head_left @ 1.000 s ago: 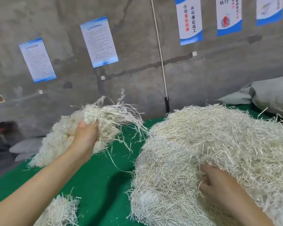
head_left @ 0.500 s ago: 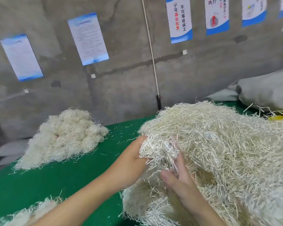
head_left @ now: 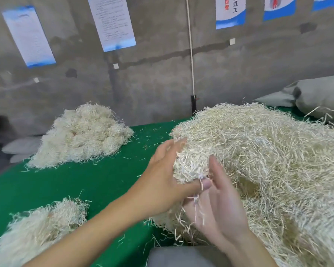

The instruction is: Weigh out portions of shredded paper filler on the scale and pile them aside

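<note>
Clump (head_left: 189, 166) was cupped at heap's (head_left: 268, 151) edge, left hand (head_left: 162, 182) curled round it, thumb beneath, right hand (head_left: 222, 207) pressed straight-fingered against it, pile (head_left: 81, 135) well apart on table (head_left: 85, 185).

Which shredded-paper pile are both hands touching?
The big right-side heap: left hand and right hand cup its edge. The far pile and near pile lie apart.

Three piles (head_left: 81, 135) (head_left: 37, 228) (head_left: 268, 160); two hands (head_left: 162, 182) (head_left: 220, 205)
</note>
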Motion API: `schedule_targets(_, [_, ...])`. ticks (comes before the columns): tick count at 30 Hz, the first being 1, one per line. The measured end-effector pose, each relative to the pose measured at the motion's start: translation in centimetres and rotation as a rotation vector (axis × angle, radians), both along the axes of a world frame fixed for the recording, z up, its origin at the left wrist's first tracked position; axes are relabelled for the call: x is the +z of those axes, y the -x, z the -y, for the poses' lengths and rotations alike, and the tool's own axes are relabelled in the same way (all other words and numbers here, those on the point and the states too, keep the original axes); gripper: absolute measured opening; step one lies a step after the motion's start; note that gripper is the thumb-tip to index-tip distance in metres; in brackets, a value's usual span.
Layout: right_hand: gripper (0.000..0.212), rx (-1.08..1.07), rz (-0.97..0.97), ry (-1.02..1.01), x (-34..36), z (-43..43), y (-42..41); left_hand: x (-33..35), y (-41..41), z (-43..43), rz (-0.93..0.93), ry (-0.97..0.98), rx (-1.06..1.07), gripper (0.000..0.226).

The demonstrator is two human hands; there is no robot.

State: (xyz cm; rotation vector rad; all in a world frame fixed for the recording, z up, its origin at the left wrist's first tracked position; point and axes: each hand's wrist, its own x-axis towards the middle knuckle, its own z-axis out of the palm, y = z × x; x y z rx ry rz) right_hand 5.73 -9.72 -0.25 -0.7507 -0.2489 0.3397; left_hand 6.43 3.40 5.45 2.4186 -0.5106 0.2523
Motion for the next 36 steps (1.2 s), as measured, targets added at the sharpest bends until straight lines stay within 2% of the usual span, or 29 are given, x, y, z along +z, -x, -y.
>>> schedule_targets(1, [0.074,0.094,0.056,-0.063,0.2,0.3,0.6,0.3,-0.1,-0.4,-0.052,0.028,-0.055,0.064])
schedule_targets(2, [0.074,0.124,0.102,-0.08,0.4,0.9,1.0,0.6,0.0,-1.0,-0.025,0.05,-0.072,0.036])
schedule_targets(3, [0.075,0.106,0.138,-0.033,0.8,1.5,1.1,1.1,0.2,-1.7,0.041,0.052,-0.056,0.022])
schedule_targets(4, [0.08,0.078,0.157,0.043,0.9,2.4,0.9,1.5,0.5,-2.3,0.11,0.063,-0.045,0.021])
schedule_targets(5, [0.086,-0.013,0.189,0.186,1.1,3.2,0.7,2.0,0.9,-2.9,0.166,0.075,-0.029,0.024])
schedule_targets(6, [0.083,-0.113,0.257,0.326,1.2,3.7,0.5,2.7,1.3,-3.3,0.194,0.119,-0.015,0.026])
schedule_targets(7, [0.071,-0.21,0.313,0.4,1.4,4.4,0.4,3.4,1.6,-3.8,0.211,0.169,-0.005,0.028])
schedule_targets(9, [0.051,-0.32,0.349,0.367,1.5,5.4,0.3,5.1,2.1,-4.8,0.239,0.269,0.015,0.031])
schedule_targets(13, [0.043,-0.373,0.337,0.356,1.9,6.1,0.6,7.1,3.0,-6.4,0.226,0.334,0.01,0.022])
schedule_targets(16, [0.042,-0.385,0.342,0.361,1.7,6.0,0.6,4.9,3.1,-5.6,0.021,0.16,-0.042,0.021])
schedule_targets(20, [0.043,-0.383,0.338,0.37,1.6,5.8,0.6,-1.6,3.2,-3.8,-0.299,-0.152,-0.247,0.024])
schedule_targets(22, [0.044,-0.358,0.341,0.402,1.4,5.7,0.7,-5.0,3.4,-3.4,-0.405,-0.283,-0.288,0.038])
schedule_targets(25, [0.042,-0.313,0.379,0.515,1.2,5.5,0.7,-8.4,3.7,-3.4,-0.424,-0.451,-0.334,0.081])
schedule_targets(27, [0.039,-0.283,0.411,0.61,1.3,5.4,0.9,-8.7,4.1,-3.6,-0.419,-0.459,-0.365,0.091])
schedule_targets(31, [0.029,-0.237,0.542,0.923,1.3,5.4,1.2,-7.0,4.3,-4.6,-0.381,-0.52,-0.362,0.096])
schedule_targets(33, [0.028,-0.196,0.614,1.068,1.3,5.4,1.3,-5.7,4.2,-5.3,-0.442,-0.501,-0.331,0.093])
schedule_targets(36, [0.024,-0.162,0.674,1.175,1.1,5.3,1.2,-4.9,3.9,-5.9,-0.57,-0.412,-0.276,0.086])
